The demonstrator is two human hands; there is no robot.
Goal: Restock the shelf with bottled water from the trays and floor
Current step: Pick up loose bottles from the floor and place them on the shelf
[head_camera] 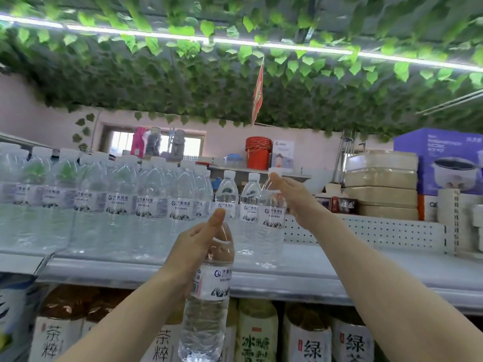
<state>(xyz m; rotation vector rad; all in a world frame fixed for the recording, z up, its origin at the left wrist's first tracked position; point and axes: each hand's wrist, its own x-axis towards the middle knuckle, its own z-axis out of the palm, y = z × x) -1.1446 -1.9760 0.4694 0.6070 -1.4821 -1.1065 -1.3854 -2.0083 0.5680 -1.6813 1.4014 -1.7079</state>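
Note:
My left hand grips a clear water bottle by its neck, holding it upright in front of the white shelf. My right hand holds the neck of another water bottle, which stands tilted on the shelf at the right end of the row. Two more bottles stand just behind and left of it. Several rows of the same water bottles fill the left part of the shelf.
The shelf's right part is bare up to a perforated back panel. Stacked beige boxes, a purple cooker box and an orange bucket stand behind. Large tea bottles fill the shelf below. Leaf garlands hang overhead.

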